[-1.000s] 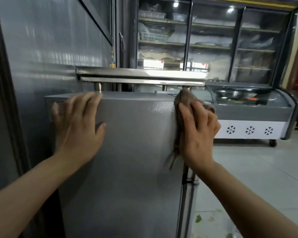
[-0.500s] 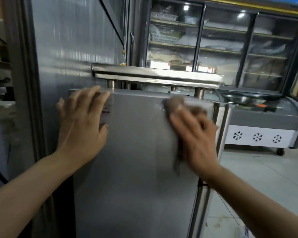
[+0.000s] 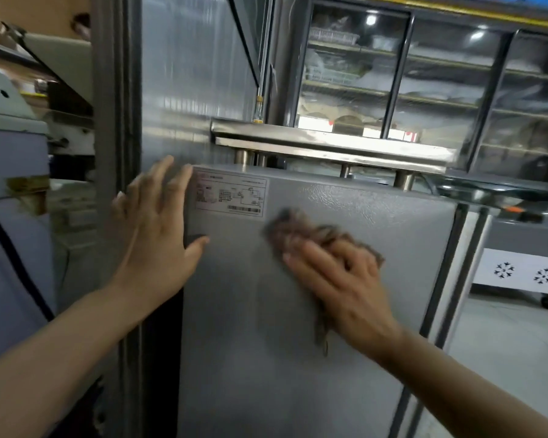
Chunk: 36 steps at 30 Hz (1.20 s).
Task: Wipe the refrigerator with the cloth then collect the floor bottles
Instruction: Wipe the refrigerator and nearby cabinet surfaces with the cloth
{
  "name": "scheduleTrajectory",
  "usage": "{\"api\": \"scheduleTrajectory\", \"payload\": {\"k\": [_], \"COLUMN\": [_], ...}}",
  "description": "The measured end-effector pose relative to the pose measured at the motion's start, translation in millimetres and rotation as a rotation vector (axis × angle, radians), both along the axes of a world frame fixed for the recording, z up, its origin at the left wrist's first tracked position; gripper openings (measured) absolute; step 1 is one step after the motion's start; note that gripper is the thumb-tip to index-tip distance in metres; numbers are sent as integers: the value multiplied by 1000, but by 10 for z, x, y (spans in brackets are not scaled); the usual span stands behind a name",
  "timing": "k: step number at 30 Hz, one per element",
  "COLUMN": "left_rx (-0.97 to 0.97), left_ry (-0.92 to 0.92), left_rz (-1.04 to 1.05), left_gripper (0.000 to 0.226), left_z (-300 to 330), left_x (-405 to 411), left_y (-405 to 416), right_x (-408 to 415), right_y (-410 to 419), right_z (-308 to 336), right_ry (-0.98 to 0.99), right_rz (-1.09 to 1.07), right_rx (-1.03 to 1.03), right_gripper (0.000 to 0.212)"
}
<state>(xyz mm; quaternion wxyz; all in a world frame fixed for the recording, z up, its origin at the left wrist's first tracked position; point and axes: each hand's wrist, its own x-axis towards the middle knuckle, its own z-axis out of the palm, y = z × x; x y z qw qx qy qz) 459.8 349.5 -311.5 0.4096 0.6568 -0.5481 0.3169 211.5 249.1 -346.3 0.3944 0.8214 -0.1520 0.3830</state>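
Right hand (image 3: 339,279) presses the cloth (image 3: 310,232) flat against the fridge (image 3: 266,343) side panel, fingers spread over it, just right of the label (image 3: 231,192). Left hand (image 3: 154,229) braces open-palmed on the panel's left edge. Wiping step in hand — next likely strokes lower down; no bottles in view.

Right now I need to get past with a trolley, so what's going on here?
A person is wiping the grey side of a refrigerator. The right hand presses a brown cloth flat against the panel, just below and right of a label. The left hand rests open at the panel's upper left edge, steadying it. No floor bottles show in this view, so that part isn't started.
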Motion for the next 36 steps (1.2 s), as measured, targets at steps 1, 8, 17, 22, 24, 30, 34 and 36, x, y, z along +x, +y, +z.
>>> {"api": "scheduleTrajectory", "payload": {"k": [1, 8, 17, 22, 24, 30, 34, 36], "left_rx": [-5, 33, 195, 200, 212, 243, 165, 122], "left_ry": [44, 189, 285, 357, 405, 482, 432, 435], "left_rz": [-18, -216, -379, -446, -467, -447, -367, -334], "left_gripper": [93, 89, 84, 88, 89, 86, 85, 85], "left_z": [-51, -250, -436, -507, -547, -674, -754, -803], "left_x": [26, -17, 137, 166, 176, 225, 256, 278], "left_y": [-3, -72, 228, 243, 250, 311, 326, 332], "right_x": [87, 499, 548, 789, 707, 736, 1114, 1281], "right_y": [-12, 59, 80, 115, 131, 243, 263, 260], "right_z": [186, -139, 375, 249, 0, 238, 709, 736], "right_ry": [-155, -97, -73, -74, 157, 324, 45, -10], "right_rz": [11, 27, -13, 25, 2, -75, -26, 13], "right_rx": [57, 64, 7, 19, -41, -154, -52, -40], "right_gripper": [57, 54, 55, 57, 57, 57, 57, 54]}}
